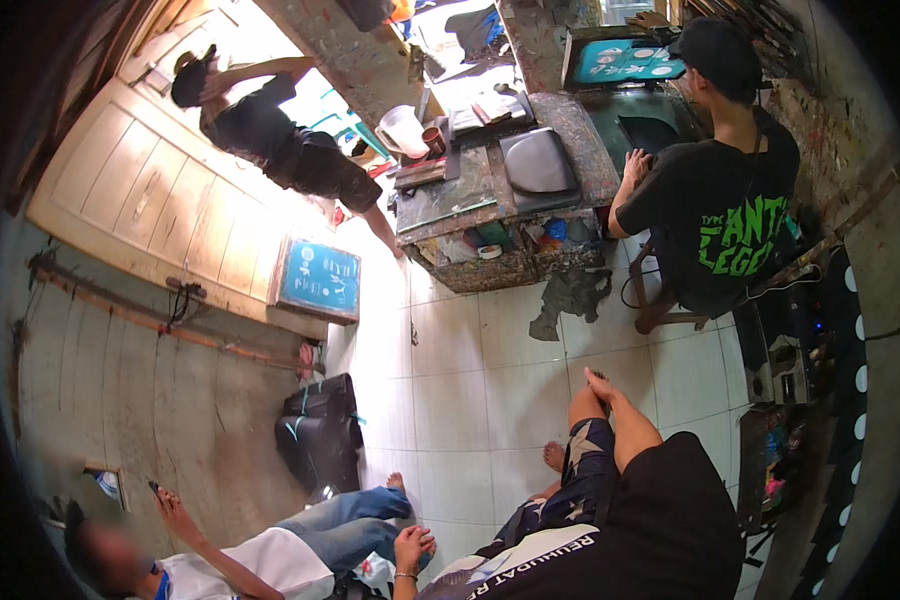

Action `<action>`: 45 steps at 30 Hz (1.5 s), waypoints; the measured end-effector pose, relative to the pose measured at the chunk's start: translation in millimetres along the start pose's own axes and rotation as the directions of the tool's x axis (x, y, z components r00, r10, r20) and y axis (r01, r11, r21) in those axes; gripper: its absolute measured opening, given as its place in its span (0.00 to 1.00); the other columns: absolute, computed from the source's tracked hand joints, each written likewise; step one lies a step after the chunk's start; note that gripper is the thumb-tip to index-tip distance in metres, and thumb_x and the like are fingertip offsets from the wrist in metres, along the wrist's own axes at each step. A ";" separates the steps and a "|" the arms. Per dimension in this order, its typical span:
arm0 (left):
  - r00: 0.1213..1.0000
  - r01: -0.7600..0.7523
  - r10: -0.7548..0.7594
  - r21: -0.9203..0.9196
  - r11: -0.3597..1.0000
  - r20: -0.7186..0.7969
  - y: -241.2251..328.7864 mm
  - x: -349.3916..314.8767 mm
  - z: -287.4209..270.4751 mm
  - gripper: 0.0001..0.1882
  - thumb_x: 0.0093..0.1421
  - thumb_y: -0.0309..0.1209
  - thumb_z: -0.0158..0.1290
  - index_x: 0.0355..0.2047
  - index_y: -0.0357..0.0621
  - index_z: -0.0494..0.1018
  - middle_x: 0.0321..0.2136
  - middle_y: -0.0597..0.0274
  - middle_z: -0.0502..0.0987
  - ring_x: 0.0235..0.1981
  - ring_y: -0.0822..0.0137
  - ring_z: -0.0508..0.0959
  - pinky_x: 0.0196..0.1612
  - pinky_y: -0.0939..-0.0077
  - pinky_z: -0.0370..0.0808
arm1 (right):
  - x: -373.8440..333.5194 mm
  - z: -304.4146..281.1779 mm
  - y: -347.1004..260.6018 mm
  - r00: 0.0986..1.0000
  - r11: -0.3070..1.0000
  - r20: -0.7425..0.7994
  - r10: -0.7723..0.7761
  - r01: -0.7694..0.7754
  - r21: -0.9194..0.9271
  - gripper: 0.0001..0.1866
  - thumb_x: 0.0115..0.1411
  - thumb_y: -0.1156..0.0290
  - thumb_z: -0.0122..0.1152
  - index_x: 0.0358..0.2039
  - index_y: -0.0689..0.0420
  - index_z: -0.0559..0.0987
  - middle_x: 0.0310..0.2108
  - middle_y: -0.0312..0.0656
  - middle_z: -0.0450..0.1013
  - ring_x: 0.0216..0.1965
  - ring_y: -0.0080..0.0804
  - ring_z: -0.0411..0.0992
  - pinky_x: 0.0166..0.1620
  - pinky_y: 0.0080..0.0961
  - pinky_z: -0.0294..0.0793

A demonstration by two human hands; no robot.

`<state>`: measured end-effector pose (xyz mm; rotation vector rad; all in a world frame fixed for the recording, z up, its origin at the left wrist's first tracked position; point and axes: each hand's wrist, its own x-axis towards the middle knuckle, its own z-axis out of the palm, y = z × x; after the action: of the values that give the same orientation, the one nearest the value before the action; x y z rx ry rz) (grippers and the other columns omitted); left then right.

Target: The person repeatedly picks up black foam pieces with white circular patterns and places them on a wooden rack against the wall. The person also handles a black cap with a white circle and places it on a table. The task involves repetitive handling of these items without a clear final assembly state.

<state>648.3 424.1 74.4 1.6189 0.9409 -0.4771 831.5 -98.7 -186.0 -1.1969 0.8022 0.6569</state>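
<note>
At the lower middle, my left hand (413, 548), with a bracelet at the wrist, rests low beside the seated person in jeans. Its fingers are loosely bent and apart, and I see nothing in them. My right arm stretches forward over my bent knee, along my dark patterned shorts (588, 455). Past the knee hangs my right hand (598, 379), small in view, its fingers loose with nothing visible in them. Below it lies the white tiled floor (515, 385). My black shirt (660, 520) has white print.
A paint-stained workbench (460, 272) carries a black padded panel (538, 165) and a white pitcher (403, 130). One person (740, 190) works at its right; another (280, 140) stands left. A person (270, 565) holds a phone. Black wrapped bundles (318, 435) and a blue screen frame (318, 278) stand left.
</note>
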 end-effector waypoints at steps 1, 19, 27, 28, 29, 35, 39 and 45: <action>1.000 0.015 -0.014 0.067 0.998 -0.013 15.3 7.8 -8.2 0.14 0.60 0.32 0.47 0.43 0.37 0.65 0.37 0.51 0.75 0.31 0.61 0.78 0.29 0.73 0.77 | 7.1 7.9 -20.5 0.998 0.994 -0.021 -0.052 0.050 -0.095 0.49 0.52 0.32 0.39 0.54 0.70 0.61 0.56 0.57 0.58 0.59 0.44 0.55 0.58 0.36 0.54; 0.949 -0.073 0.001 0.216 0.974 0.316 208.8 217.4 165.6 0.10 0.61 0.32 0.44 0.40 0.39 0.66 0.33 0.52 0.76 0.30 0.60 0.78 0.28 0.73 0.76 | 52.0 111.1 -170.9 0.938 0.843 0.301 0.171 0.018 -0.538 0.28 0.52 0.44 0.54 0.39 0.56 0.78 0.35 0.43 0.75 0.35 0.32 0.72 0.35 0.32 0.72; 0.946 0.015 -0.049 0.108 0.994 0.319 334.3 306.5 206.0 0.13 0.62 0.33 0.44 0.42 0.37 0.64 0.36 0.52 0.75 0.31 0.57 0.79 0.29 0.70 0.77 | 45.9 14.6 -262.3 0.996 0.921 -0.065 -0.060 0.030 -0.388 0.20 0.54 0.53 0.56 0.38 0.55 0.76 0.29 0.37 0.74 0.27 0.25 0.73 0.25 0.27 0.71; 0.934 0.021 -0.075 0.156 0.988 0.350 337.9 317.1 211.0 0.14 0.62 0.34 0.45 0.42 0.36 0.64 0.37 0.52 0.75 0.31 0.57 0.79 0.29 0.69 0.77 | 41.7 5.7 -257.6 0.990 0.951 -0.129 -0.054 0.012 -0.307 0.19 0.54 0.53 0.55 0.38 0.55 0.76 0.29 0.37 0.74 0.27 0.25 0.73 0.24 0.27 0.71; 0.920 0.029 -0.106 0.206 0.978 0.376 339.8 327.6 211.9 0.14 0.62 0.34 0.45 0.43 0.36 0.64 0.37 0.51 0.75 0.31 0.57 0.79 0.29 0.69 0.77 | 36.7 1.4 -248.9 0.981 0.975 -0.189 -0.039 -0.004 -0.222 0.18 0.54 0.54 0.55 0.38 0.55 0.76 0.29 0.36 0.74 0.26 0.25 0.73 0.24 0.27 0.71; 0.805 -0.506 -0.019 0.705 0.497 0.592 372.3 412.9 210.6 0.13 0.59 0.32 0.46 0.39 0.34 0.68 0.33 0.53 0.77 0.27 0.60 0.79 0.27 0.73 0.76 | 7.1 39.2 -188.0 0.892 0.960 -0.362 0.270 -0.221 0.170 0.14 0.55 0.60 0.55 0.37 0.56 0.75 0.27 0.38 0.74 0.23 0.26 0.72 0.26 0.31 0.71; 0.749 -0.626 -0.041 0.727 0.283 0.661 417.4 480.5 221.7 0.13 0.58 0.32 0.46 0.38 0.34 0.69 0.31 0.53 0.77 0.26 0.61 0.79 0.26 0.74 0.76 | -1.3 97.0 -170.7 0.813 0.882 -0.431 0.392 -0.200 0.426 0.10 0.52 0.64 0.58 0.28 0.59 0.76 0.21 0.38 0.72 0.17 0.27 0.69 0.25 0.33 0.72; 0.730 -0.588 -0.071 0.678 0.442 0.679 501.0 519.2 278.5 0.12 0.57 0.31 0.47 0.36 0.34 0.71 0.29 0.55 0.77 0.24 0.64 0.79 0.24 0.76 0.75 | 21.1 146.5 -198.4 0.805 0.929 -0.522 0.281 -0.091 0.360 0.13 0.54 0.63 0.56 0.37 0.56 0.75 0.30 0.38 0.73 0.30 0.27 0.72 0.32 0.30 0.74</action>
<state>1399.3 311.0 -71.9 2.2286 -0.2390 -1.3316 1030.4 -5.2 -72.0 -1.0218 1.4928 0.2981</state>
